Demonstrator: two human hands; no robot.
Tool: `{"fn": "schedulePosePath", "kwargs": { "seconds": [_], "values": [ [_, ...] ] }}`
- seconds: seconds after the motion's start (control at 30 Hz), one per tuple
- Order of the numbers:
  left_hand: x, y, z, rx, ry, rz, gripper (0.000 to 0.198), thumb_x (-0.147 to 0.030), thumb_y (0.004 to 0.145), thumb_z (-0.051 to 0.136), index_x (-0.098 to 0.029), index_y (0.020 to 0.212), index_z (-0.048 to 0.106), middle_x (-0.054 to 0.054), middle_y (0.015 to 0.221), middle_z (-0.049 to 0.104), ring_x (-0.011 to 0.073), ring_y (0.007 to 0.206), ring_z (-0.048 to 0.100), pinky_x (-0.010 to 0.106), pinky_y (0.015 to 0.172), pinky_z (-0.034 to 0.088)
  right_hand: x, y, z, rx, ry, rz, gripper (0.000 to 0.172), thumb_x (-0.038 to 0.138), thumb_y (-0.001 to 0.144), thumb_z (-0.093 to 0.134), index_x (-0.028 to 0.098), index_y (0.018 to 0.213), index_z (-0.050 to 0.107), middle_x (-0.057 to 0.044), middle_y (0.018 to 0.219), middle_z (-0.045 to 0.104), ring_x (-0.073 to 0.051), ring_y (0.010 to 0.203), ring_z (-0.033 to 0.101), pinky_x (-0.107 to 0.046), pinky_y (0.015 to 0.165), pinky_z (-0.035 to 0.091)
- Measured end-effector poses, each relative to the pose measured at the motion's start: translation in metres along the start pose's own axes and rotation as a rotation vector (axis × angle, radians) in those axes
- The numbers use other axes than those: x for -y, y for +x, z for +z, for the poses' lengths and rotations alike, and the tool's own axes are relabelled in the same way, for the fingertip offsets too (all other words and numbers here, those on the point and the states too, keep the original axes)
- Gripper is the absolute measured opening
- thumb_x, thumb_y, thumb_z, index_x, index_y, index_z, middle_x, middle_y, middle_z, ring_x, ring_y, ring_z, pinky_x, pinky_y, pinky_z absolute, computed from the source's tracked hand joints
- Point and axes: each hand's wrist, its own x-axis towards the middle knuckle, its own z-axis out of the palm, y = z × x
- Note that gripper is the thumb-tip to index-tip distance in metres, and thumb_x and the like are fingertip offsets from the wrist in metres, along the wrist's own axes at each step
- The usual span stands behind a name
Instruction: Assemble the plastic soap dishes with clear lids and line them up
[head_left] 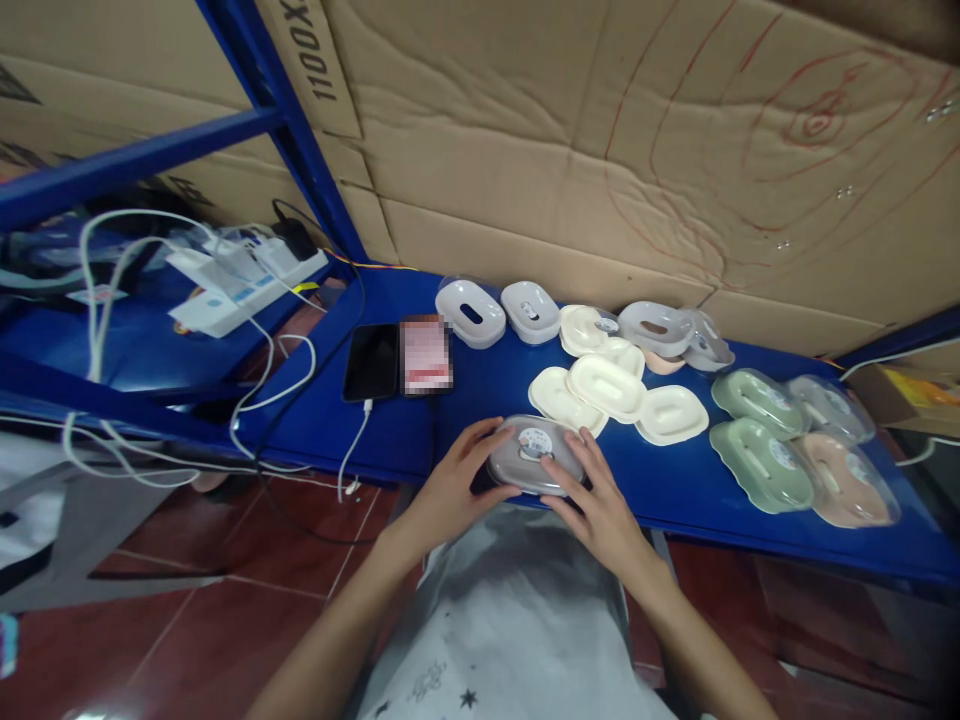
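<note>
Between my hands, at the front edge of the blue table, is a grey soap dish [517,458] with a clear lid and a round label on top. My left hand [472,470] grips its left end, thumb at the near side and fingers at the far side. My right hand [592,490] is closed round the right end, with fingers lying over the lid and label. Beyond them lie several loose cream dish pieces [607,387], partly stacked. Behind these stand a grey dish [470,313] and another grey dish [530,312], both without labelled lids on them.
Several lidded dishes, among them a green one [761,465] and a peach one [851,480], sit at the right. A black phone [371,362] with a white cable lies at the left. Further left is a power strip [247,290]. A cardboard wall [525,180] closes the back.
</note>
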Motion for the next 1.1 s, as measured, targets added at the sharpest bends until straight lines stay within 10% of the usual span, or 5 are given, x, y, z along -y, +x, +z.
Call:
{"fn": "schedulePosePath", "kwargs": {
  "seconds": [0.27, 0.43, 0.67, 0.83, 1.1],
  "values": [
    [-0.006, 0.000, 0.000, 0.013, -0.005, 0.022, 0.079, -0.046, 0.100, 0.072, -0.042, 0.166, 0.030, 0.012, 0.165, 0.045, 0.0348, 0.153, 0.049, 0.059, 0.124, 0.046, -0.004, -0.010, -0.005, -0.103, 0.026, -0.030, 0.076, 0.026, 0.098, 0.074, 0.038, 0.166, 0.041, -0.008, 0.170, 0.043, -0.036, 0.160, 0.037, -0.062, 0.121, 0.051],
    [-0.016, 0.005, -0.001, 0.029, -0.025, 0.010, 0.079, -0.040, 0.105, 0.066, -0.040, 0.170, 0.021, 0.012, 0.178, 0.027, 0.0342, 0.161, 0.037, 0.055, 0.126, 0.044, -0.022, -0.028, -0.049, -0.316, -0.097, 0.067, 0.076, 0.025, 0.094, 0.080, 0.041, 0.162, 0.048, -0.007, 0.166, 0.050, -0.039, 0.151, 0.051, -0.066, 0.118, 0.052],
    [-0.031, 0.029, 0.016, 0.141, 0.180, 0.144, 0.074, -0.037, 0.106, 0.064, -0.037, 0.170, 0.026, 0.011, 0.179, 0.023, 0.0349, 0.164, 0.031, 0.058, 0.129, 0.039, -0.137, -0.083, -0.148, -0.663, -0.635, 0.446, 0.066, 0.048, 0.088, 0.085, 0.032, 0.149, 0.067, -0.019, 0.154, 0.061, -0.046, 0.141, 0.059, -0.059, 0.119, 0.050],
    [-0.041, 0.059, 0.029, 0.180, 0.320, 0.213, 0.072, -0.038, 0.107, 0.063, -0.031, 0.170, 0.030, 0.015, 0.181, 0.016, 0.0373, 0.167, 0.021, 0.064, 0.132, 0.029, -0.202, -0.116, -0.165, -0.726, -0.640, 0.591, 0.071, 0.061, 0.080, 0.087, 0.024, 0.140, 0.075, -0.027, 0.140, 0.068, -0.052, 0.129, 0.066, -0.063, 0.109, 0.054],
    [-0.036, 0.074, 0.037, 0.197, 0.469, 0.199, 0.049, -0.039, 0.106, 0.064, -0.026, 0.153, 0.055, 0.015, 0.160, 0.055, 0.0391, 0.156, 0.044, 0.073, 0.128, 0.023, -0.142, -0.071, -0.141, -0.666, -0.576, 0.416, 0.060, 0.043, 0.095, 0.075, 0.028, 0.152, 0.062, -0.020, 0.145, 0.066, -0.043, 0.140, 0.060, -0.060, 0.117, 0.048]
  ]
}}
